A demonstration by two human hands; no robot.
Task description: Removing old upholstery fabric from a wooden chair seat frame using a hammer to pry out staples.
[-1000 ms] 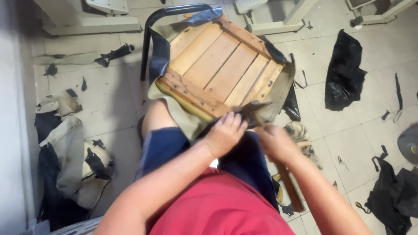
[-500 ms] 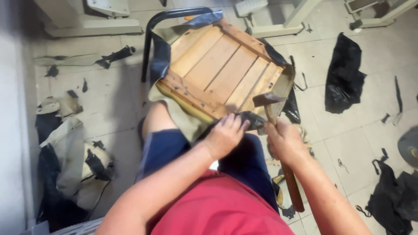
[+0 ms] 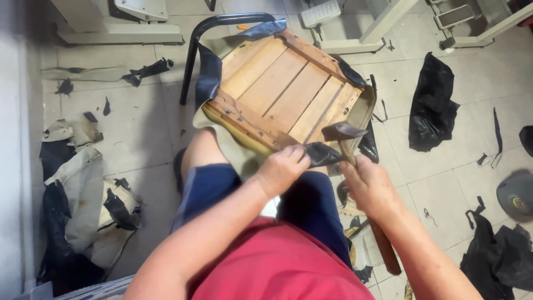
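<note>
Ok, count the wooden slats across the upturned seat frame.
4 pale wooden slats side by side inside the frame: leftmost, next, third, rightmost nearest the hammer head. Fabric may hide more.

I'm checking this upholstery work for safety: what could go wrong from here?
The left hand pinches the black cover flap right beside the hammer in the right hand, so a strike could hit the fingers. The wooden seat frame rests on the person's knee and could slip.

Red shirt, dark blue shorts; bare forearms, left hand (image 3: 282, 169) and right hand (image 3: 371, 186) ungloved, no rings visible.
</note>
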